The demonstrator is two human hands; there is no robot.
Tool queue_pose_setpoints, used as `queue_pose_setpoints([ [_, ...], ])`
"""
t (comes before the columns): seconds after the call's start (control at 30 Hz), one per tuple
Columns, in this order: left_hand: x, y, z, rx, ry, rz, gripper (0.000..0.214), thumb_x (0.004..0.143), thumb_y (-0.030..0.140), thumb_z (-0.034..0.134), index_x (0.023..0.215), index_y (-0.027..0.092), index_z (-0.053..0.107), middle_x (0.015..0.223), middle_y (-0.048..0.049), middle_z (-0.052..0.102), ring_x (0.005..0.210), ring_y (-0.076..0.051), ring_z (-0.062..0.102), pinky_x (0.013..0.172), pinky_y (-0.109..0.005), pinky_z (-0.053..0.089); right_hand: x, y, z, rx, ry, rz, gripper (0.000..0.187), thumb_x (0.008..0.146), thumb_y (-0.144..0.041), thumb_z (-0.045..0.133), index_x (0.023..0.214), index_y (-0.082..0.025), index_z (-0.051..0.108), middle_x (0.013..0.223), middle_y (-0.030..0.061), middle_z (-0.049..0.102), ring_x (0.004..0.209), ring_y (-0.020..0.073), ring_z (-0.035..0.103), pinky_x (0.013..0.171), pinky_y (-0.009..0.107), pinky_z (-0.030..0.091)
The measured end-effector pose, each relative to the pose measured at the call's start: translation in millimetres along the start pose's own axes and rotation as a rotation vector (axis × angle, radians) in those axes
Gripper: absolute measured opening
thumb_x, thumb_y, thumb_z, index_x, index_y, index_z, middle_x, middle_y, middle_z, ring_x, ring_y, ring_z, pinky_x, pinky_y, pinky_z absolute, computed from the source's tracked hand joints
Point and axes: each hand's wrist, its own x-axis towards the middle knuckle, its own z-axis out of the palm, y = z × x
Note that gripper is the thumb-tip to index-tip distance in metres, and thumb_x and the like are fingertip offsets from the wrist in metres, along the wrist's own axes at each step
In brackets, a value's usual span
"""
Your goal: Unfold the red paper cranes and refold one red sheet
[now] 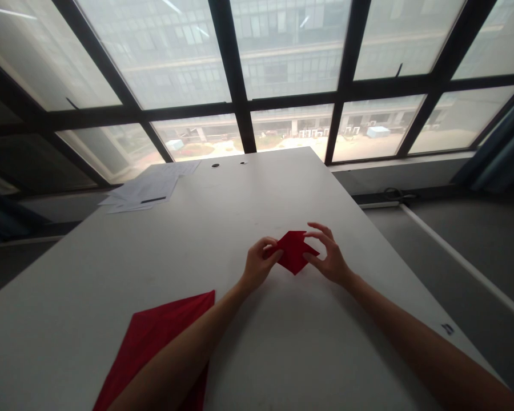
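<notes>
A small piece of folded red paper [293,251] with several pointed corners is held up just over the white table [257,200]. My left hand [260,260] pinches its left corner between thumb and fingers. On the other side, my right hand [328,255] has its thumb against the paper's right part, with the index and other fingers raised and spread near the upper right edge. Below my left forearm lies a larger red sheet [163,325], creased and partly hidden by the arm.
Several white printed papers [145,185] with a dark pen [153,200] on them lie at the table's far left. Two round cable holes [215,165] are near the far edge. A small dark sticker [448,329] sits by the right edge. Tall windows [291,51] stand beyond.
</notes>
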Motion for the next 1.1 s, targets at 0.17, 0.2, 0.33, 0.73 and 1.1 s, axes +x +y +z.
queue_pose_setpoints([
  [0.17, -1, 1, 2.2, -0.137, -0.069, -0.113, 0.031, 0.08, 0.031, 0.078, 0.094, 0.019, 0.053, 0.095, -0.0023, 0.063, 0.079, -0.016, 0.067, 0.063, -0.027, 0.058, 0, 4, -1, 0.403, -0.146, 0.282, 0.075, 0.081, -0.047, 0.072, 0.146, -0.03, 0.038, 0.141, 0.0137, 0.053, 0.125, 0.0304, 0.054, 0.095, 0.048, 0.05],
  [0.2, -2, 1, 2.5, -0.139, -0.074, -0.118, 0.033, 0.08, 0.031, 0.079, 0.096, 0.019, 0.053, 0.097, -0.0022, 0.063, 0.078, -0.016, 0.067, 0.063, -0.026, 0.058, -1, 6, -1, 0.473, -0.173, 0.342, 0.074, 0.082, -0.047, 0.071, 0.145, -0.028, 0.038, 0.129, 0.0129, 0.061, 0.112, 0.0285, 0.062, 0.087, 0.044, 0.054],
  [0.33, -2, 1, 3.1, -0.09, -0.105, -0.142, 0.039, 0.082, 0.032, 0.075, 0.111, 0.022, 0.052, 0.099, -0.0021, 0.062, 0.079, -0.016, 0.068, 0.065, -0.026, 0.058, -1, 11, -1, 0.516, -0.115, 0.46, 0.054, 0.081, -0.041, 0.073, 0.128, -0.021, 0.055, 0.083, 0.0019, 0.068, 0.071, 0.0178, 0.064, 0.064, 0.031, 0.053],
  [0.73, -5, -6, 0.7, 0.951, -0.297, 0.312, 0.04, 0.099, 0.017, 0.042, 0.138, 0.026, 0.052, 0.14, -0.0074, 0.058, 0.136, -0.021, 0.048, 0.116, -0.046, 0.033, -6, 17, 16, 0.023, -0.206, 0.311, 0.027, 0.085, -0.027, 0.061, 0.112, -0.019, 0.063, 0.076, -0.0003, 0.068, 0.066, 0.0149, 0.06, 0.065, 0.028, 0.049],
  [1.1, -13, -11, 2.2, 1.235, -0.651, 0.228, 0.061, 0.103, 0.044, 0.036, 0.157, 0.021, 0.019, 0.161, -0.0086, 0.027, 0.151, -0.023, 0.018, 0.122, -0.047, 0.011, -18, 0, 24, -0.64, -0.364, 0.024, 0.045, 0.096, -0.016, 0.039, 0.139, -0.016, 0.052, 0.143, 0.0144, 0.054, 0.133, 0.0252, 0.046, 0.111, 0.044, 0.037],
])
